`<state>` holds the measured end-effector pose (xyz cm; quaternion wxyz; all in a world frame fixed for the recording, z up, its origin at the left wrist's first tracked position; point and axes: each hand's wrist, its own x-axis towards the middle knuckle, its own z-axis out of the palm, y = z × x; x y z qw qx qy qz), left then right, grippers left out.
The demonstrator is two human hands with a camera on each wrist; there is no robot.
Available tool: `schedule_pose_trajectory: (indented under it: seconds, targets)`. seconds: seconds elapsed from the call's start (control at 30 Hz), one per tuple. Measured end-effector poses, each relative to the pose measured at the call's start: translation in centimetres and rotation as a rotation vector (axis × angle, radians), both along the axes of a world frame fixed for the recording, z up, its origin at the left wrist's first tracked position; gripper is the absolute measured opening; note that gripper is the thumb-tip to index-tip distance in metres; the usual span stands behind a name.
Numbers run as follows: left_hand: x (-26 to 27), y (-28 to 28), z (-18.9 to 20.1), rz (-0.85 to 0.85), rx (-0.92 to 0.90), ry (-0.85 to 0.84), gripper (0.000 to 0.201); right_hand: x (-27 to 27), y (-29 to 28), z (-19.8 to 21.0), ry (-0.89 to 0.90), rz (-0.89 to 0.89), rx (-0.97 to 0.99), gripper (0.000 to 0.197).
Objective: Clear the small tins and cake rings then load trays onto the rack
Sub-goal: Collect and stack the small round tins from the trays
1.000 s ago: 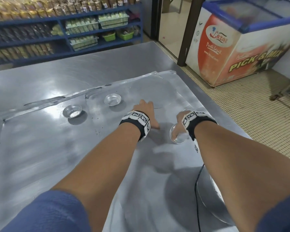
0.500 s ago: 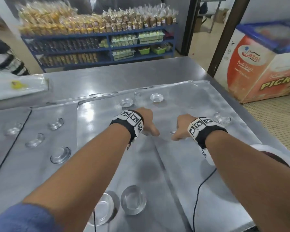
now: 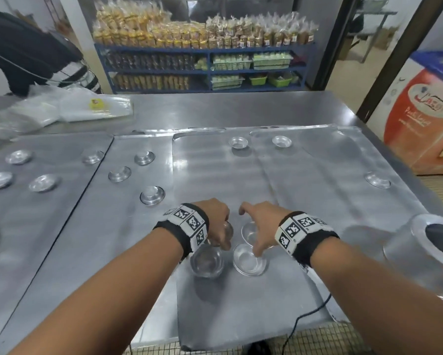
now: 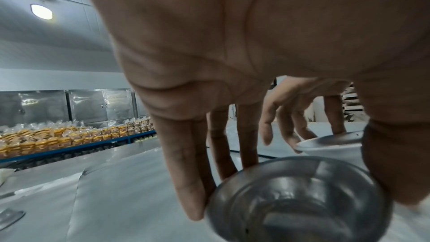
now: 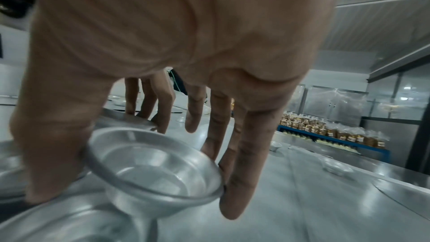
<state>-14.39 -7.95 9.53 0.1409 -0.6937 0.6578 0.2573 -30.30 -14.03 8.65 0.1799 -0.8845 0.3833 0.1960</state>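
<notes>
Several small shiny tins lie scattered over flat metal trays on a steel table. My left hand pinches one tin between fingers and thumb, tilted with its mouth towards the wrist. My right hand holds another tin by the rim between thumb and outer fingers. Two more tins stand on the tray just below the hands. A large round metal cake ring stands at the right.
More tins sit at the tray's far edge, at the right and on the left trays. Plastic bags lie at the back left beside another person. A black cable hangs off the near edge.
Both hands drew back towards me, to the two tins near the tray's front edge. My head lifted, bringing the left trays and the shelves into view.
</notes>
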Motion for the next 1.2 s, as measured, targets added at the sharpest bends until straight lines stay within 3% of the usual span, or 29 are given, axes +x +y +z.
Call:
schedule_pose_trajectory:
  seconds: [0.07,0.17,0.43,0.7,0.87,1.0,1.2]
  targets:
    - [-0.2,1.5,-0.5,-0.023,0.014,-0.026,0.056,0.5,1.4,-0.8,0.032,0.033,0.002,0.093]
    - [-0.6,3.2,-1.5,-0.086,0.009,-0.079,0.045,0.7,3.1,-1.6,0.055,0.046,-0.038,0.077]
    - [-0.8,5.0,-3.3,-0.159,-0.013,-0.144,0.062,0.5,5.2,-3.8,0.086,0.016,-0.092,0.075]
    - [-0.5,4.6,-3.5,-0.187,0.006,-0.128,0.054,0.5,5.8,-4.8,0.073,-0.005,-0.090,0.073]
    - [-0.2,3.0,-2.7,-0.217,0.134,-0.131,0.056,0.3,5.4,-4.9,0.066,-0.028,-0.047,0.083]
    - [0.1,1.3,-3.2,-0.224,0.108,-0.118,0.062,-0.2,4.5,-4.6,0.019,-0.074,0.030,0.096]
    - [-1.9,-3.1,0.4,-0.288,0.102,-0.021,0.045,-2.4,0.3,-2.2,-0.034,-0.181,0.042,0.063]
